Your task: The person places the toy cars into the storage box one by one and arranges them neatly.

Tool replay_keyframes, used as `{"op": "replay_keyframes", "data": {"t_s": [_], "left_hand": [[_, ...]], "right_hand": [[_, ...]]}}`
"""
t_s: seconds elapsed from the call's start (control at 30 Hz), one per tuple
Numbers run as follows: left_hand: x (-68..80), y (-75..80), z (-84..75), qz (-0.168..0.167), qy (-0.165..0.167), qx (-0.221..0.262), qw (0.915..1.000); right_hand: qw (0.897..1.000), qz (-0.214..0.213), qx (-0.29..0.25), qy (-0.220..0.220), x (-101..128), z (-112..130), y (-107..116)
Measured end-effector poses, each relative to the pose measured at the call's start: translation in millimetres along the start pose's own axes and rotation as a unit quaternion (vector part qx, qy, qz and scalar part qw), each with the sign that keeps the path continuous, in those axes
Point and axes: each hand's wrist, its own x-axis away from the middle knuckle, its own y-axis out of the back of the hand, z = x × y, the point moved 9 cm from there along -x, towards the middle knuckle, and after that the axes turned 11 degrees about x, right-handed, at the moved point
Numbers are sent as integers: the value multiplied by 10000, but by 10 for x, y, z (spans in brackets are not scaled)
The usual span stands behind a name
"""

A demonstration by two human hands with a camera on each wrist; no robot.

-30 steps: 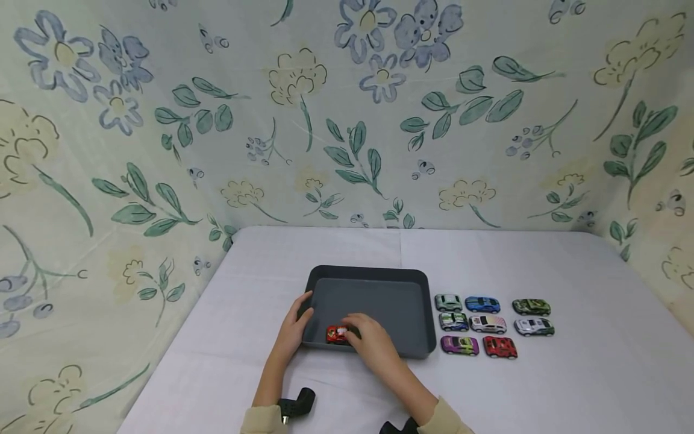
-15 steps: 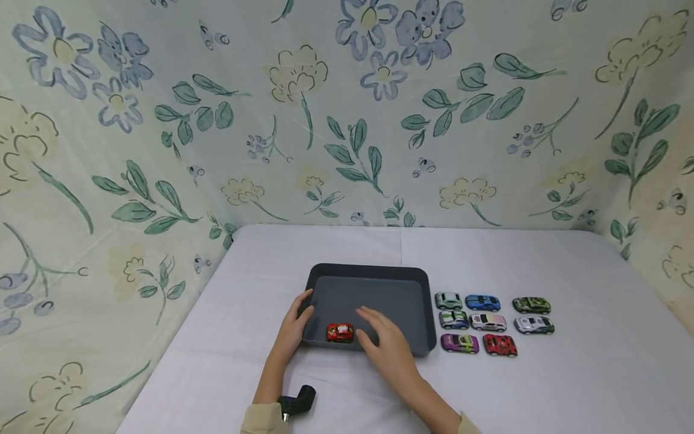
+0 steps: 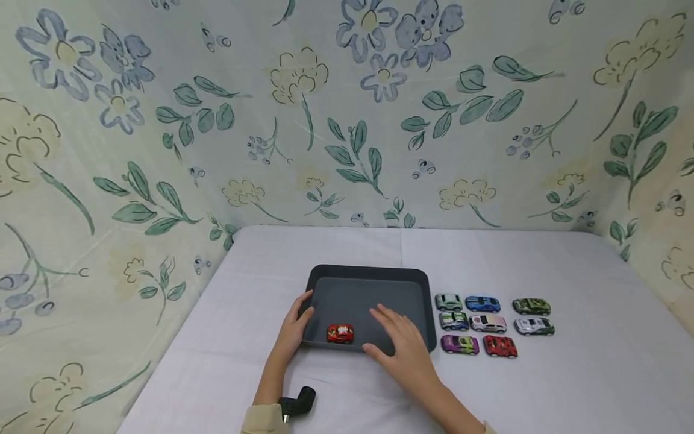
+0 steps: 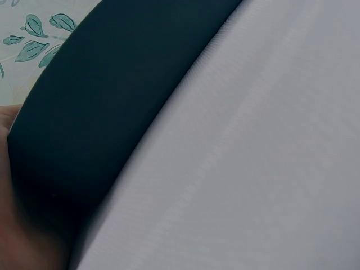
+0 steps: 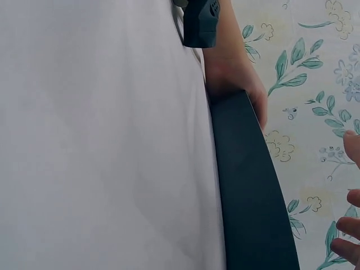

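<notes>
A dark grey rectangular tray (image 3: pixel 368 292) lies on the white cloth. Inside it, near the front left, a red toy car (image 3: pixel 340 333) sits on its wheels. My left hand (image 3: pixel 291 330) grips the tray's left side at the front corner, thumb over the rim; the right wrist view also catches this left hand (image 5: pixel 236 79) at the corner of the tray wall (image 5: pixel 247 180). Over the tray's front right part is my right hand (image 3: pixel 406 346), fingers spread and holding nothing. Its fingertips (image 5: pixel 347 225) appear at the right edge of the right wrist view.
Right of the tray, several toy cars stand in rows, among them a purple car (image 3: pixel 459 345), a red car (image 3: pixel 500 346), a blue car (image 3: pixel 482 304) and a camouflage car (image 3: pixel 531 306). A black wrist mount (image 3: pixel 299 402) is at the left wrist. Floral fabric (image 3: pixel 347 120) hangs behind.
My right hand has let go of the red toy car and moved right, its fingers spreading. The car stays in the tray's front left. My left hand has not moved.
</notes>
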Motion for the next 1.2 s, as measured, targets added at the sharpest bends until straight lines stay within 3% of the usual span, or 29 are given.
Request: {"op": "replay_keyframes", "data": {"t_s": [0.2, 0.27, 0.8, 1.2], "left_hand": [[27, -19, -37, 12, -73, -78, 9999], [68, -40, -116, 25, -44, -87, 9999], [76, -38, -126, -11, 3, -117, 9999], [74, -30, -126, -9, -25, -175, 9998]], "right_hand": [[9991, -46, 427, -1, 14, -114, 79], [9987, -72, 497, -23, 15, -161, 108], [9968, -321, 709, -184, 60, -420, 367], [9916, -739, 1034, -226, 128, -704, 603]]}}
